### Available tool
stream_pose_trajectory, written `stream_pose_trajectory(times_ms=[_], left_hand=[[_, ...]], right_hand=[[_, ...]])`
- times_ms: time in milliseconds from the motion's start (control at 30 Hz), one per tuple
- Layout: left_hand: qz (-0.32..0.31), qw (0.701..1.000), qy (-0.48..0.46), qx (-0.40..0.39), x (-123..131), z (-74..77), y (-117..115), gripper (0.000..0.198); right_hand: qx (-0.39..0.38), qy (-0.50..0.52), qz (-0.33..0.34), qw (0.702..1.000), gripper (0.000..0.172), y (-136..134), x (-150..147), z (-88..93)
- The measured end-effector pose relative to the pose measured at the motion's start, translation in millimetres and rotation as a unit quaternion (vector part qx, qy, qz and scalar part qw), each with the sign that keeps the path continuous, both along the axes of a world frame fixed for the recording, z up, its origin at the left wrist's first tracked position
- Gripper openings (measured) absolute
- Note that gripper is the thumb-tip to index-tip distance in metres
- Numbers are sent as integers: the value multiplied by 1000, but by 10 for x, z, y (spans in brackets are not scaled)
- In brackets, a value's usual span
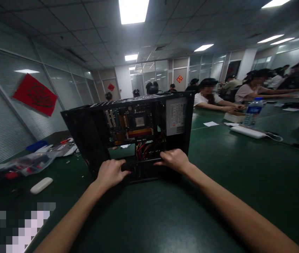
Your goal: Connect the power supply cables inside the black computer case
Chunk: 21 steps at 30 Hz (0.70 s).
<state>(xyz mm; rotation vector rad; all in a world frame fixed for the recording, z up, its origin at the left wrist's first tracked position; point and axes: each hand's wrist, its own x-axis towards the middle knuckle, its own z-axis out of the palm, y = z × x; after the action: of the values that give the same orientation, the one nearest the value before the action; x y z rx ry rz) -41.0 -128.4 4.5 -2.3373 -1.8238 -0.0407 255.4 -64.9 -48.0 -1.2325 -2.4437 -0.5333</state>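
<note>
An open black computer case (83,131) stands on the table in front of me, its inside facing my way. My left hand (111,171) is wrapped around the lower near bar of its frame, thumb pointing inward. Farther right on the same bar, my right hand (175,160) grips with its fingers curled over the edge. Inside the case I see a motherboard (124,121) with slots and a square processor, a silver power supply (175,118) at upper right, and bundled coloured cables (146,150) low in the middle. The fingertips are partly hidden by the frame.
On the green table (218,182), a clear plastic bag (31,163) and a white oblong case (41,185) lie at left. To the right are a white power strip (248,132), a water bottle (254,110) and a small box (234,117). Several people sit beyond.
</note>
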Motion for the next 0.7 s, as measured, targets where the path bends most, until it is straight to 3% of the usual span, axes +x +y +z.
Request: stream_pose_trajectory(times_ms=[133, 300, 467, 700], left_hand=[[9, 1000, 6, 23, 174, -29, -65, 31], [32, 998, 16, 44, 488, -92, -60, 34], [29, 998, -8, 50, 790, -136, 114, 33], [40, 997, -54, 22, 1181, -101, 436, 26]], right_hand=[[3, 14, 37, 999, 60, 137, 148, -29], [-11, 6, 16, 1000, 59, 390, 416, -85], [5, -8, -19, 1000, 49, 738, 592, -104], [-35, -35, -36, 998, 32, 1107, 736, 28]])
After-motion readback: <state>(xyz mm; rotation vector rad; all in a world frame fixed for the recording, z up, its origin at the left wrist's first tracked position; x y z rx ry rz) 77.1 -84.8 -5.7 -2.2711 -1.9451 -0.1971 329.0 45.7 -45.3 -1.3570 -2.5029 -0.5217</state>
